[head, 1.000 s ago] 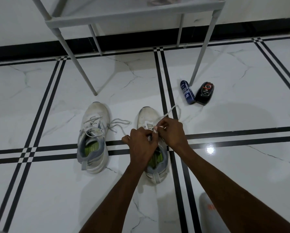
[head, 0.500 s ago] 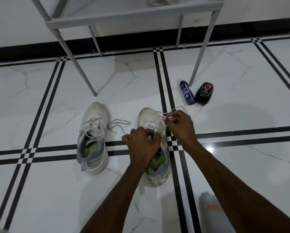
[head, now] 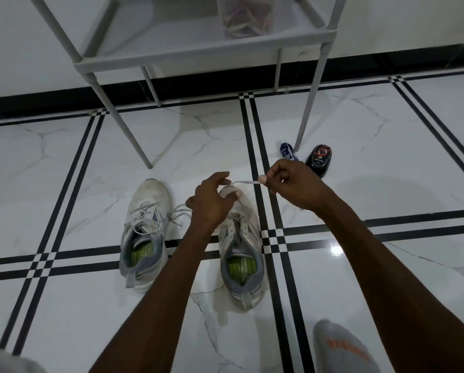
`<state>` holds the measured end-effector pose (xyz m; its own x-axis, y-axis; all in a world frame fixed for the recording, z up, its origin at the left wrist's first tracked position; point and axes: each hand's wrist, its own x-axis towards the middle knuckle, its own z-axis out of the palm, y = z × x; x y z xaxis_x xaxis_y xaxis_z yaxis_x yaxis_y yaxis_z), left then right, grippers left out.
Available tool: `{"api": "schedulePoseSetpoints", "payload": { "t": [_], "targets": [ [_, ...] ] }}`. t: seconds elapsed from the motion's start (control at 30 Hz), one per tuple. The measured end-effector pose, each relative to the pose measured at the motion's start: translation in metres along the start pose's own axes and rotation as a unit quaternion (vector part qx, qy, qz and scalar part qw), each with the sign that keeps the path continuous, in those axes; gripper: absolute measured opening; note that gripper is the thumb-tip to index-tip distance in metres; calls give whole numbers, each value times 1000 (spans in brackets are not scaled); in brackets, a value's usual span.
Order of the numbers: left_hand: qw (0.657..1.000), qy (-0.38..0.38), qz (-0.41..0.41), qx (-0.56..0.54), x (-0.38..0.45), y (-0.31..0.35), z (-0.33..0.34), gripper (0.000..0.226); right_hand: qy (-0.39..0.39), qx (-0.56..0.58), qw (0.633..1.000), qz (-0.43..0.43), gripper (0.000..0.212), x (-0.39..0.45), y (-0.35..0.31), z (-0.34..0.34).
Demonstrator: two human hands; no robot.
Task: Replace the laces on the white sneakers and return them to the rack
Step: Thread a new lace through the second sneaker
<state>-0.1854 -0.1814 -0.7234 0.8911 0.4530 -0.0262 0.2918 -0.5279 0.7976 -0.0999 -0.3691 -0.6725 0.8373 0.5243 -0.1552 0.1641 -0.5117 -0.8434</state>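
Two white sneakers with grey collars and green insoles stand on the tiled floor, toes pointing away from me. The left sneaker (head: 144, 235) has a loose lace trailing to its right. The right sneaker (head: 243, 246) shows no lace across its eyelets. My right hand (head: 293, 184) pinches one end of a white lace (head: 245, 182) stretched above the right sneaker's toe. My left hand (head: 212, 200) hovers over that toe, fingers spread loosely around the lace's other end; whether they grip it is unclear.
A grey shoe rack (head: 198, 53) stands just beyond the sneakers, its legs on the floor and a clear container (head: 245, 14) on its shelf. A blue tube (head: 287, 152) and a black polish bottle (head: 319, 160) lie by the right front leg. My socked foot (head: 341, 348) is bottom right.
My right hand pulled the lace up and to the right, away from the right sneaker. My left hand lifted off the tongue area and moved to the toe. The camera tilted up.
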Motion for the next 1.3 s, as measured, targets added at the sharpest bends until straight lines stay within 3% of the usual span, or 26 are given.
{"api": "schedulePoseSetpoints", "payload": {
  "t": [0.03, 0.07, 0.1, 0.13, 0.17, 0.23, 0.27, 0.3, 0.33, 0.37, 0.4, 0.43, 0.5, 0.53, 0.6, 0.63, 0.7, 0.73, 0.8, 0.87, 0.97, 1.3],
  "targets": [
    [997, -66, 19, -28, 1, 1, -1, 60, -13, 7, 1000, -2, 26, 1, -1, 1],
    [988, -133, 51, -50, -1, 9, -2, 63, -24, 15, 1000, -3, 26, 2, 0, 2],
    [980, -172, 81, -51, -1, 15, -2, 49, -29, 22, 999, -5, 25, 3, 0, 4],
    [982, -162, 95, -31, 0, 16, -1, 27, -29, 25, 999, -7, 25, 4, 0, 5],
    [989, -115, 95, -12, 2, 17, -3, 11, -27, 27, 999, -7, 25, 5, 1, 5],
    [995, 55, 32, 74, 11, 5, -13, 15, -24, 36, 999, -1, 26, 6, 3, 5],
    [988, 99, -8, 117, 15, -4, -21, 17, -24, 42, 999, 1, 26, 7, 5, 6],
    [987, 78, -34, 140, 15, -10, -26, 42, -27, 47, 999, 2, 27, 7, 6, 6],
    [991, 5, -13, 137, 16, -16, -27, 74, -34, 49, 998, 3, 28, 7, 7, 9],
    [992, -66, 25, 102, 13, -16, -24, 91, -41, 48, 998, 3, 28, 7, 7, 13],
    [989, -118, 60, 61, 8, -11, -19, 86, -45, 49, 998, 0, 28, 8, 7, 17],
    [985, -155, 75, 30, 2, -4, -14, 64, -46, 55, 997, -4, 28, 10, 6, 22],
    [992, -93, 88, 19, -1, 1, -5, 15, -46, 62, 997, 1, 29, 11, 8, 27],
    [996, -21, 66, 48, 2, -1, -9, 12, -44, 62, 997, 7, 29, 11, 9, 27],
    [979, 125, -30, 157, 12, -21, -22, 15, -40, 62, 997, 19, 30, 10, 14, 24],
    [974, 143, -54, 169, 15, -32, -28, 30, -41, 63, 997, 22, 30, 9, 15, 24],
    [991, 48, 28, 124, 17, -42, -28, 78, -48, 69, 996, 21, 30, 8, 16, 26],
    [993, -11, 82, 89, 13, -36, -21, 83, -51, 74, 996, 19, 30, 8, 16, 30],
    [987, -93, 116, 57, 3, -15, -8, 48, -54, 79, 995, 20, 29, 10, 14, 36],
    [992, -41, 113, 36, 0, -6, -4, 13, -54, 83, 995, 23, 28, 10, 12, 37],
    [988, 94, 38, 113, 2, -21, -14, 18, -55, 88, 995, 14, 24, 6, 12, 29],
    [998, 67, 23, 7, 0, -23, -12, 19, -209, 106, 972, -27, 18, -7, -9, 41]
  ]
}}
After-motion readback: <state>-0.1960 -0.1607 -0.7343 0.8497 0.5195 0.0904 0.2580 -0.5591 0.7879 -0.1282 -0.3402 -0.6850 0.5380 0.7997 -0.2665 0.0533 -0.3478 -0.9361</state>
